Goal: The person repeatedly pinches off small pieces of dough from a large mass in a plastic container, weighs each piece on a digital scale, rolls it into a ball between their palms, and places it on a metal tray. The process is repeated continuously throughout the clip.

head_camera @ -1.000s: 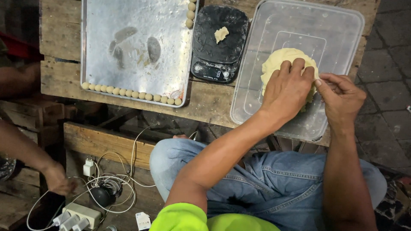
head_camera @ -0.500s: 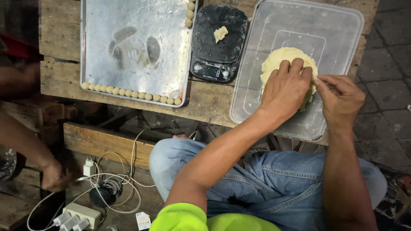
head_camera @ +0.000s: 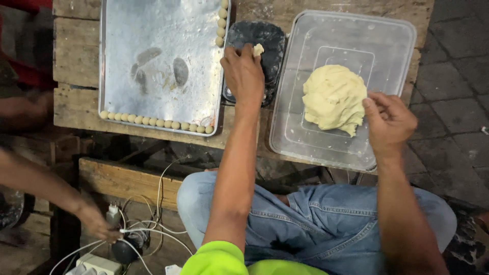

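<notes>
Weighing step, I judge: left hand (head_camera: 244, 71) pinches a dough bit (head_camera: 259, 49) over the scale (head_camera: 272, 38); right hand (head_camera: 389, 119), loosely curled right of it, touches the dough (head_camera: 333, 97). Next calls for a gentle release.

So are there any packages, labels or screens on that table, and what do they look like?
No labels or signs show.
Plastic tub: clear, rectangular, right side of the table, holding a pale yellow dough lump beside the right hand.
Kitchen scale: black, between tub and metal tray, under the left hand; its screen is hidden.
</notes>
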